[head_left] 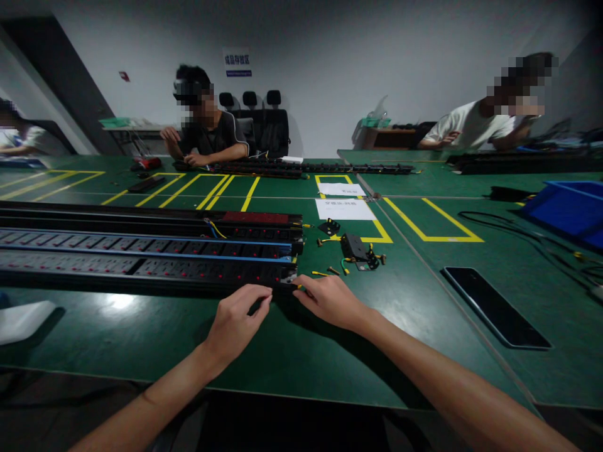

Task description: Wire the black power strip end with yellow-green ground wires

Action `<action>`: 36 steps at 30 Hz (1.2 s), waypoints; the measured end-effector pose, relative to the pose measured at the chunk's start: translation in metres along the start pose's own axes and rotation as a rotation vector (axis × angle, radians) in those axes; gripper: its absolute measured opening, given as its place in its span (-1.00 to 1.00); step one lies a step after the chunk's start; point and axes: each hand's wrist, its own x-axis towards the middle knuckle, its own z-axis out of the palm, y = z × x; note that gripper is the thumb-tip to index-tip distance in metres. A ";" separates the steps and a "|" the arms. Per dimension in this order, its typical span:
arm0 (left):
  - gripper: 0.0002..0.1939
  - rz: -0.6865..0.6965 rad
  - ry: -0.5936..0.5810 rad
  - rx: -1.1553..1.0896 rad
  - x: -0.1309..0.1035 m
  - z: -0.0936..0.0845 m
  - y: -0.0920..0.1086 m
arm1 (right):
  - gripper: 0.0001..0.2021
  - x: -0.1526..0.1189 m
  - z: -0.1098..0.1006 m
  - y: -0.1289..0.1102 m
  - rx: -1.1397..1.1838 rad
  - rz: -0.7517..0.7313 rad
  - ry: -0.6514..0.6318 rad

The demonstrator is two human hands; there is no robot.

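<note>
Two long power strips, one (164, 269) nearest me and one (155, 243) behind it, lie side by side with rows of black sockets, red marks and a blue edge between them. At the near strip's right end, my left hand (240, 317) is closed, thumb and fingertips together against the front edge. My right hand (332, 300) pinches at the strip's end corner, where a small yellow bit shows by the fingertips. What either pinch holds is too small to tell. Just beyond my right hand lie a black module (354, 247) and short yellow-green wires (347, 270).
A phone (494, 307) lies at right, near black cables (509, 220) and a blue bin (570, 210). White paper labels (346, 209) sit within yellow tape outlines. A white object (26, 321) is at left. Across the table, co-workers handle other strips (358, 168).
</note>
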 end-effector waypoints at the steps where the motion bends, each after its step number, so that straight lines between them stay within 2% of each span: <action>1: -0.88 0.002 0.006 -0.001 0.000 0.000 0.000 | -0.84 0.000 0.000 0.000 -0.002 -0.001 0.003; 6: -0.94 -0.016 0.025 0.042 0.002 0.000 0.002 | -0.84 0.000 0.000 0.000 0.002 -0.002 0.004; 11: -0.99 0.000 -0.028 0.046 0.002 0.001 0.000 | -0.84 0.001 -0.001 0.000 0.012 0.007 -0.010; 14: -0.95 0.007 -0.045 0.071 0.002 0.002 0.000 | -0.85 0.000 0.000 0.000 0.012 0.007 -0.008; 22: -0.97 0.051 -0.002 0.234 0.002 0.000 0.004 | -0.85 0.000 0.001 0.001 0.007 0.006 0.003; 31: -0.91 0.077 0.010 0.253 0.002 -0.001 0.002 | -0.85 0.001 -0.001 0.000 -0.003 0.006 -0.006; 36: -0.97 0.087 0.019 0.247 0.004 -0.002 0.000 | -0.85 0.000 -0.001 -0.001 0.000 0.005 -0.008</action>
